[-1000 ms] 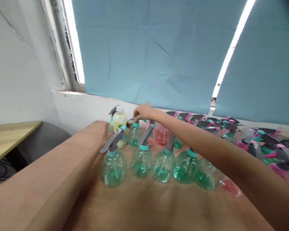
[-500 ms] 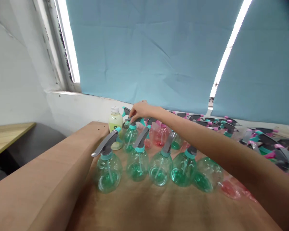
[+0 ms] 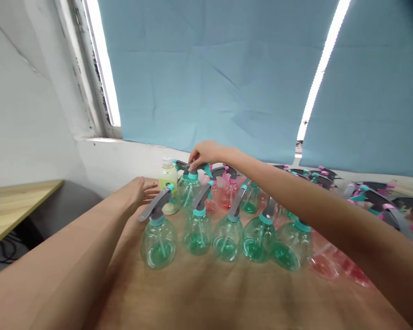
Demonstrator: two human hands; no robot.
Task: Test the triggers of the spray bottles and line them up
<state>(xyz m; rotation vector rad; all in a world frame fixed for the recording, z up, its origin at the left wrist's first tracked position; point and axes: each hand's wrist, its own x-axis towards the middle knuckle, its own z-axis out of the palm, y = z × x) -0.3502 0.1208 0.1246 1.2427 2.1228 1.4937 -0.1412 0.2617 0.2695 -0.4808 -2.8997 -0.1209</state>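
My right hand (image 3: 204, 153) reaches far across the wooden table (image 3: 209, 298) and pinches the grey trigger head of a green spray bottle (image 3: 190, 189) in the back row. My left hand (image 3: 137, 193) hovers over the table's left side with fingers spread, holding nothing, near a yellow-green drink bottle (image 3: 168, 180) with a white cap. A front row of several clear green spray bottles (image 3: 158, 233) with teal collars and grey triggers stands between me and the hands. Pink spray bottles (image 3: 230, 192) stand behind them.
More spray heads in grey, pink and teal (image 3: 375, 199) lie piled at the right along the window sill. Blue blinds (image 3: 209, 73) hang behind. A second wooden desk (image 3: 10, 206) stands lower at the left, with a gap between.
My left hand has pulled back from the far bottles into view, open. My right hand stays on the back-row bottle's head. The camera has shifted slightly.
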